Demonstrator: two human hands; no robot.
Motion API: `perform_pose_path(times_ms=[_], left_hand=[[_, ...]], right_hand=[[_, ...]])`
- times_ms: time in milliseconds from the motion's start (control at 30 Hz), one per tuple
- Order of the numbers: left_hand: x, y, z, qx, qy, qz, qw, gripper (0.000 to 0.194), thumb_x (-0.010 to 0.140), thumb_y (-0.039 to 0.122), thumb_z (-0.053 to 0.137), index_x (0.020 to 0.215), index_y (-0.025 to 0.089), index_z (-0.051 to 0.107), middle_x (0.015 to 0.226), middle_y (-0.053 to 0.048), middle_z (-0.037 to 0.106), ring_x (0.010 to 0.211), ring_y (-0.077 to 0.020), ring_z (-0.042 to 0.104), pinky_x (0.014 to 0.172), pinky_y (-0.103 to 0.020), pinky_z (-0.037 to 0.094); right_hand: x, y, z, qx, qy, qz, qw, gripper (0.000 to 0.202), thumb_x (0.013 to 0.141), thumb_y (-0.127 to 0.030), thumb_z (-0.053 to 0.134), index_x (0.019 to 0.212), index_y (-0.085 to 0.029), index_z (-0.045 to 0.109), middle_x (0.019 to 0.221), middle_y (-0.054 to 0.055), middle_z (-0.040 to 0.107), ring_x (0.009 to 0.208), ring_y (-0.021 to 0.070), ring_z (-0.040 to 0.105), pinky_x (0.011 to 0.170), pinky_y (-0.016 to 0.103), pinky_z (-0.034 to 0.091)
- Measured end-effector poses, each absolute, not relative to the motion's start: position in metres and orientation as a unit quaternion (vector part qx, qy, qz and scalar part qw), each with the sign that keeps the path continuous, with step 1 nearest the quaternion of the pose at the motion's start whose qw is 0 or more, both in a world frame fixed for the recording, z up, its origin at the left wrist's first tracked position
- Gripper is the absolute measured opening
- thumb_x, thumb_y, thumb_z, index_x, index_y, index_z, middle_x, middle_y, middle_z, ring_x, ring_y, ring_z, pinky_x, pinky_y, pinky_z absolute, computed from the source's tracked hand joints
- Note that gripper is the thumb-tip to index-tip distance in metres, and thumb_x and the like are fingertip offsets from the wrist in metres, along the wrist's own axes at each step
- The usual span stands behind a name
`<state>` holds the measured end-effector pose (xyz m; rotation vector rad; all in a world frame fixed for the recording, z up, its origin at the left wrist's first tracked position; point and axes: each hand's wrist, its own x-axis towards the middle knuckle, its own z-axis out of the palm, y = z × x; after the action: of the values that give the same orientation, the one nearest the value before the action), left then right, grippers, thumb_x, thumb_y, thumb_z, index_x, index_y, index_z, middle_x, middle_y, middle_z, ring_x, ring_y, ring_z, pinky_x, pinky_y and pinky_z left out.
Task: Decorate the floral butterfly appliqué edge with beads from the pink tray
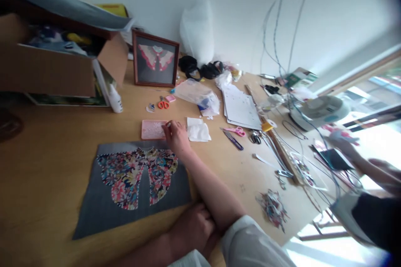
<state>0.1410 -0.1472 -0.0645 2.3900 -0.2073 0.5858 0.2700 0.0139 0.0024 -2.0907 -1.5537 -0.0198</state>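
Note:
My right hand (pixel 176 135) reaches to the right end of a shallow pink tray (pixel 144 130), fingers bent together in a pinch. Small pale bits lie in the tray, too small to name; what the fingertips hold cannot be made out. Below my right forearm, my left hand (pixel 200 222) rests curled at the table's near edge, the inside of its fingers hidden. A dark grey cloth (pixel 90 200) lies flat in front of me. On it is a floral collar-shaped piece (pixel 125 175) with white dots along its outline.
A framed collar (pixel 156 60), white bottle (pixel 115 99) and cardboard box (pixel 53 71) stand behind. Orange scissors (pixel 163 103), tissues (pixel 199 130), pink scissors (pixel 236 131), thread snips (pixel 233 139) and a thread heap (pixel 274 208) lie around. At right, another person's hand (pixel 343 139) is near an iron (pixel 322 112).

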Motion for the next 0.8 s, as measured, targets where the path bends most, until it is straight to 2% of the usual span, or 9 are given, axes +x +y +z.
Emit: perform_pose_path(times_ms=[133, 333, 500, 600, 800], left_hand=[[0.137, -0.142, -0.062, 0.897, -0.067, 0.225, 0.375, 0.010, 0.083, 0.023, 0.066, 0.076, 0.018, 0.071, 0.080, -0.006, 0.073, 0.085, -0.0222, 0.065, 0.080, -0.032, 0.054], [0.132, -0.140, -0.061, 0.873, -0.054, 0.224, 0.430, 0.012, 0.084, 0.017, 0.061, 0.083, 0.018, 0.073, 0.087, -0.007, 0.075, 0.088, -0.0229, 0.067, 0.082, -0.033, 0.057], [0.130, -0.137, -0.055, 0.859, -0.052, 0.223, 0.458, 0.014, 0.085, 0.020, 0.059, 0.081, 0.019, 0.073, 0.085, -0.008, 0.074, 0.084, -0.0237, 0.067, 0.076, -0.033, 0.058], [0.130, -0.137, -0.054, 0.853, -0.048, 0.221, 0.470, 0.015, 0.085, 0.018, 0.058, 0.085, 0.020, 0.073, 0.090, -0.007, 0.075, 0.088, -0.0234, 0.068, 0.077, -0.033, 0.058], [0.132, -0.141, -0.055, 0.845, -0.033, 0.247, 0.474, 0.018, 0.082, 0.016, 0.056, 0.079, 0.019, 0.073, 0.086, -0.008, 0.075, 0.082, -0.0243, 0.069, 0.074, -0.034, 0.058]], right_hand=[[0.270, 0.013, 0.008, -0.782, -0.576, -0.003, 0.239, 0.018, 0.104, -0.031, 0.050, 0.092, -0.020, 0.057, 0.094, 0.008, 0.072, 0.092, 0.0210, 0.064, 0.081, 0.030, 0.039], [0.269, 0.013, 0.013, -0.790, -0.575, -0.004, 0.211, 0.026, 0.105, -0.040, 0.048, 0.092, -0.020, 0.058, 0.098, 0.008, 0.072, 0.093, 0.0207, 0.064, 0.079, 0.031, 0.037], [0.270, 0.014, 0.012, -0.792, -0.578, -0.016, 0.198, 0.027, 0.106, -0.040, 0.046, 0.093, -0.019, 0.058, 0.096, 0.007, 0.072, 0.094, 0.0212, 0.063, 0.077, 0.031, 0.035], [0.270, 0.014, 0.013, -0.793, -0.577, -0.013, 0.196, 0.027, 0.106, -0.039, 0.047, 0.092, -0.019, 0.058, 0.095, 0.007, 0.072, 0.093, 0.0212, 0.063, 0.077, 0.031, 0.035], [0.270, 0.013, 0.014, -0.792, -0.576, -0.011, 0.202, 0.027, 0.105, -0.039, 0.049, 0.091, -0.019, 0.058, 0.094, 0.008, 0.072, 0.091, 0.0213, 0.064, 0.077, 0.031, 0.035]])
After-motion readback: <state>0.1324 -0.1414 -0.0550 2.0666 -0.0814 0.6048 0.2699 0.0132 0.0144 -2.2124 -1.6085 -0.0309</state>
